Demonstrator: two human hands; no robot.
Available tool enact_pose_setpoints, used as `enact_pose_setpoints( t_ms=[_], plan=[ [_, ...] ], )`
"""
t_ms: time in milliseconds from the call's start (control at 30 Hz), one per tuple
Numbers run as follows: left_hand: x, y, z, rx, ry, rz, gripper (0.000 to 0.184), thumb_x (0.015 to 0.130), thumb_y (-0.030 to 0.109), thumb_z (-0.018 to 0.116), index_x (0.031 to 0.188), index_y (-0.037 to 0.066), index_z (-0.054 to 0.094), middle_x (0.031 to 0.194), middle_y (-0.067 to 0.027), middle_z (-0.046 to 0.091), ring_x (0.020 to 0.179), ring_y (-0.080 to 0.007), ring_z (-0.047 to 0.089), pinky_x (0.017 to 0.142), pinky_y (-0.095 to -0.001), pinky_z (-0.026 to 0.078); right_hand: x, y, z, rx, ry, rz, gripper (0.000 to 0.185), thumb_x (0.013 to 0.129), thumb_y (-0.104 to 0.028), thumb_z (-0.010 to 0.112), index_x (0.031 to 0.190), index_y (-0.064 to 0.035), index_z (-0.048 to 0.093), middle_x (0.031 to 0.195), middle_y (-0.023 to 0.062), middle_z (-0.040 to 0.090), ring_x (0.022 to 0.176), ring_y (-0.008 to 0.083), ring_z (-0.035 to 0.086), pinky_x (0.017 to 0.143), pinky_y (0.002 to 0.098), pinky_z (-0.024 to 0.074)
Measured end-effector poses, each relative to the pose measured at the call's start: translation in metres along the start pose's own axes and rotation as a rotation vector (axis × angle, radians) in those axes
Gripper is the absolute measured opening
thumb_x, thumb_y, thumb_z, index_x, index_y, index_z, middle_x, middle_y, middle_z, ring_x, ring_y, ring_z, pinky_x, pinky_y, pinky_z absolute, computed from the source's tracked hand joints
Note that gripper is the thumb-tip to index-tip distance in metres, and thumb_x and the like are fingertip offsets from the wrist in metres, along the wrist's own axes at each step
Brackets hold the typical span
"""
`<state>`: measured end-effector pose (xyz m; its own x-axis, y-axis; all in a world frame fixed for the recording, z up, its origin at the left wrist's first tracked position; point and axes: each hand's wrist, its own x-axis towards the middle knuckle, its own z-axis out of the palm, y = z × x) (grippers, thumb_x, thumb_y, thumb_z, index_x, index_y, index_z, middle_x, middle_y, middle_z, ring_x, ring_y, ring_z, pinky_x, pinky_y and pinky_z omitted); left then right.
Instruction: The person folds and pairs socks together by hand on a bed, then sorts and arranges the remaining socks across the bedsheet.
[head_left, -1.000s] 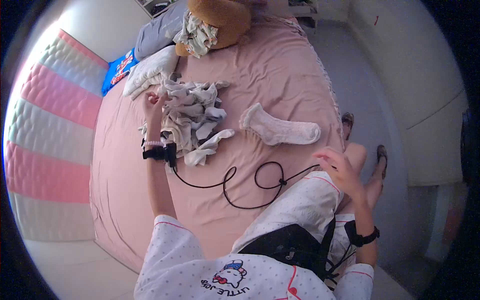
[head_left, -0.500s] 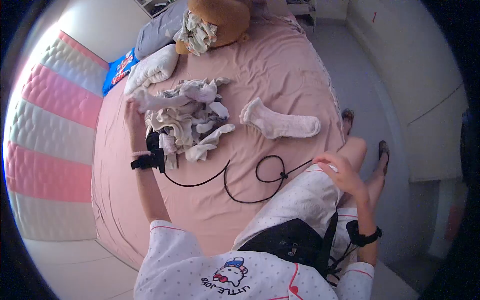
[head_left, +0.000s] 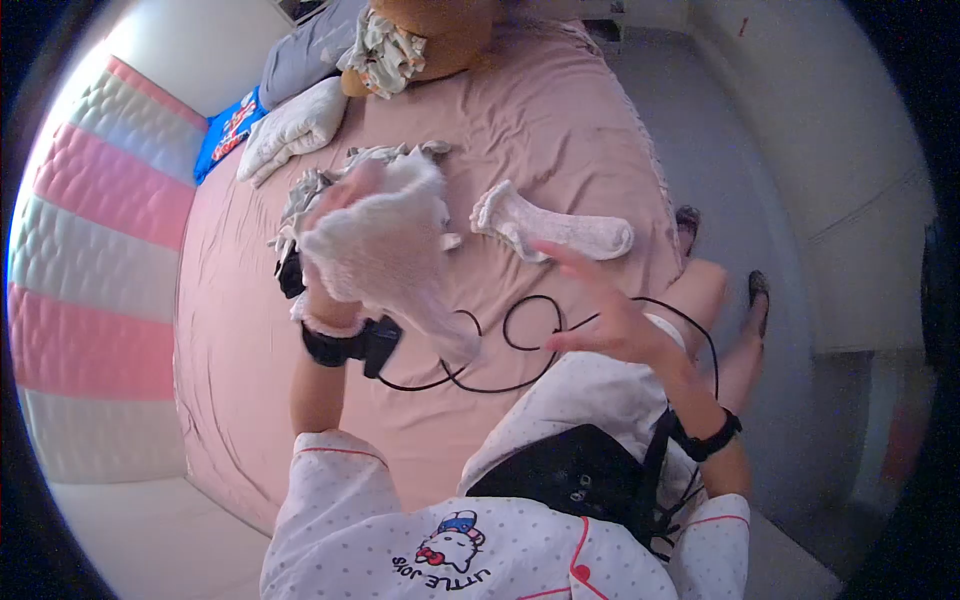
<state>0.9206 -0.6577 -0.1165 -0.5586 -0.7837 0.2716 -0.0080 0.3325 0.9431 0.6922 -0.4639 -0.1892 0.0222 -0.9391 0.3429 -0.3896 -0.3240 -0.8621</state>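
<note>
A fuzzy pale pink sock [head_left: 385,255] hangs from my left hand [head_left: 345,195], raised in front of the sock pile. My left fingers close on its cuff end, partly hidden by the fabric, and its toe dangles low to the right. Another pale pink sock [head_left: 565,228] with a ruffled cuff lies flat on the bed. My right hand [head_left: 620,320] is in the air just below that sock, fingers spread and holding nothing. Behind the raised sock, the heap of white and grey socks [head_left: 300,195] is mostly covered from view.
A black cable [head_left: 490,388] loops across the pink bed sheet [head_left: 400,430] from my left wrist strap. Farther back lie a folded white blanket [head_left: 295,130], a blue bag [head_left: 228,133], a grey pillow [head_left: 312,55] and a brown plush toy [head_left: 450,35]. A padded panel [head_left: 105,240] borders the left side.
My left hand has lifted the pink sock off the pile and brought it nearer and to the right. My right hand has left my thigh and moved left, its fingers spreading.
</note>
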Motion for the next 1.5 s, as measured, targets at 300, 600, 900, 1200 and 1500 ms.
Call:
enact_pose_setpoints(
  t_ms=[300,600,900,1200,1500],
  plan=[
    [0.029,-0.032,0.065,-1.016,-0.334,-0.339,0.012,0.080,0.007,0.044,0.070,0.012,0.041,0.073,-0.0031,0.050,0.067,-0.0155,0.049,0.061,-0.0270,0.042,-0.035,0.015,-0.017,0.587,-0.057,0.590,0.035,0.078,-0.017,0.070,0.106,0.0028,0.060,0.090,0.0014,0.063,0.081,0.0077,0.057,0.073,0.0225,0.0452],
    [-0.009,-0.134,0.083,-1.130,-0.204,-0.660,0.044,0.090,0.032,0.045,0.124,0.003,0.040,0.117,-0.0140,0.053,0.108,-0.0240,0.051,0.092,-0.0340,0.041,-0.035,0.018,-0.027,0.885,0.070,0.699,0.035,0.089,-0.018,0.054,0.120,-0.0018,0.053,0.098,0.0027,0.061,0.084,0.0076,0.058,0.070,0.0225,0.0476],
    [-0.040,-0.095,0.160,-1.073,-0.347,-0.818,0.056,0.091,0.024,0.049,0.139,0.009,0.024,0.129,-0.0153,0.046,0.118,-0.0272,0.046,0.097,-0.0412,0.039,-0.034,0.015,-0.028,1.009,0.050,0.731,0.051,0.087,-0.010,0.057,0.133,-0.0007,0.037,0.107,0.0043,0.059,0.088,0.0087,0.060,0.073,0.0214,0.0491],
    [-0.008,-0.147,0.111,-0.583,-0.166,-0.393,0.050,0.085,-0.003,0.051,0.133,0.009,0.044,0.133,-0.0062,0.044,0.114,-0.0148,0.049,0.095,-0.0277,0.040,-0.045,0.092,-0.067,0.274,-0.018,0.608,0.036,0.080,-0.010,0.067,0.111,0.0025,0.055,0.101,0.0046,0.061,0.088,0.0096,0.057,0.075,0.0234,0.0467],
    [0.003,-0.218,0.133,0.063,-0.127,-0.195,0.070,0.075,-0.006,0.057,0.139,0.011,0.034,0.143,-0.0065,0.027,0.101,-0.0114,0.045,0.080,-0.0207,0.042,-0.011,0.231,-0.059,0.085,0.512,0.665,0.027,0.077,-0.010,0.069,0.100,0.0014,0.060,0.090,0.0049,0.063,0.082,0.0124,0.059,0.070,0.0250,0.0476]
  ],
)
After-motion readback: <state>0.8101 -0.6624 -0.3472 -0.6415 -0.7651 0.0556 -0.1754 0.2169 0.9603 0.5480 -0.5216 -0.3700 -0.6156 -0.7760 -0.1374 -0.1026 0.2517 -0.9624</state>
